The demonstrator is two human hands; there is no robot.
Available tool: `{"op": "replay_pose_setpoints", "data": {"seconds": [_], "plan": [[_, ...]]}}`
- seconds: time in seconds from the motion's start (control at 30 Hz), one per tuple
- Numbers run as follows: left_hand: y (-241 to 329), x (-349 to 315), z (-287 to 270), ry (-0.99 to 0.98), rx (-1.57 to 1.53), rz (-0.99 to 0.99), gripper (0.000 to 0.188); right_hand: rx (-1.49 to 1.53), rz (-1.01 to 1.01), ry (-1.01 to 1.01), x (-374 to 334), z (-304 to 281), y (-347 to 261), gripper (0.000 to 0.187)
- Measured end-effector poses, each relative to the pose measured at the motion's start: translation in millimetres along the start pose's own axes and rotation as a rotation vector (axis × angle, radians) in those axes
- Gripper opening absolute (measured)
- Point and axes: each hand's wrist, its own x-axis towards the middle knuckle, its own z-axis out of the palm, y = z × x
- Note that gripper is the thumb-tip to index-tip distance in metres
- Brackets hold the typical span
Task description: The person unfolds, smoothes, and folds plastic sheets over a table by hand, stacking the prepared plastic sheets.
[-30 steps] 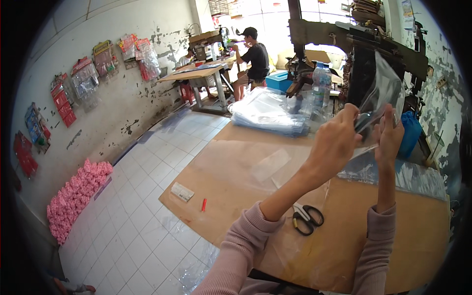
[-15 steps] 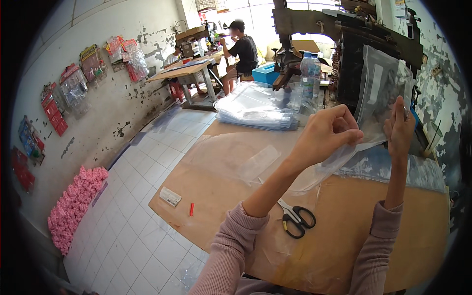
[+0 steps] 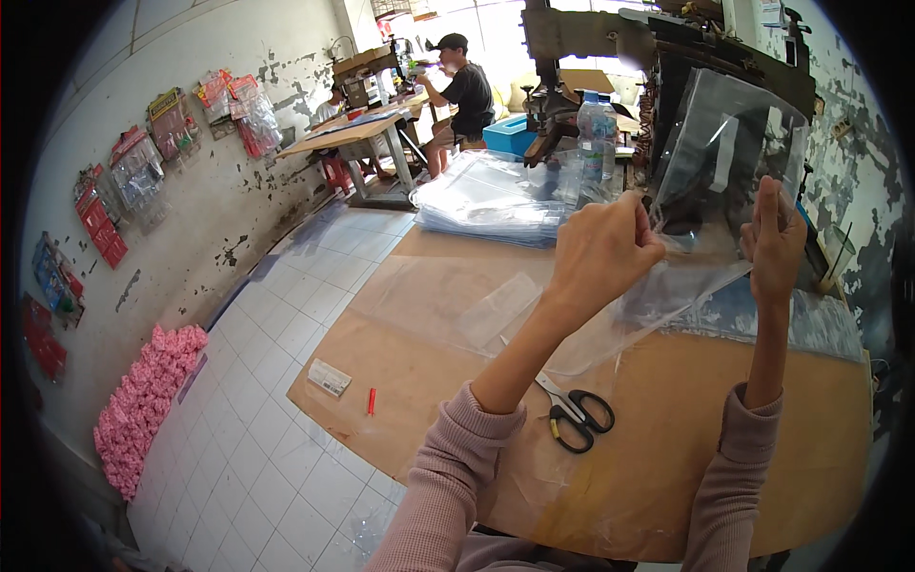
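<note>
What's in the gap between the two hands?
Clear plastic, in the head view: it spans from the left hand to the right hand and rises above both.

A long-sleeved top (image 3: 419,510) of dusty mauve-pink knit is worn on the upper body. The left sleeve (image 3: 446,465) is textured with fine ribbing and is gathered into soft folds behind its wide cuff (image 3: 490,419). The right sleeve (image 3: 730,486) is made of the same knit and is finished with a matching cuff (image 3: 751,418), by which the forearm is loosely encircled. The left hand (image 3: 610,246) and right hand (image 3: 777,240) are left bare. Greyish-mauve cloth (image 3: 538,553) is seen between the sleeves at the lower edge.
</note>
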Motion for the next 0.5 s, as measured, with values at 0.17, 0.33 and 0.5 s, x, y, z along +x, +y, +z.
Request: {"op": "replay_pose_setpoints", "data": {"seconds": [0.17, 0.33, 0.5], "plan": [[-10.1, 0.5, 8.8, 0.040, 0.149, 0.003, 0.014, -0.052, -0.049, -0.130, -9.9, 9.5, -4.8, 0.031], [-15.0, 1.8, 20.8, 0.093, 0.259, 0.013, 0.010, -0.110, -0.088, -0.208, -14.7, 13.9, 0.8, 0.032], [-22.7, 5.6, 27.4, 0.130, 0.287, 0.011, 0.009, -0.122, -0.006, -0.173, -16.1, 16.9, 4.0, 0.033]]}}
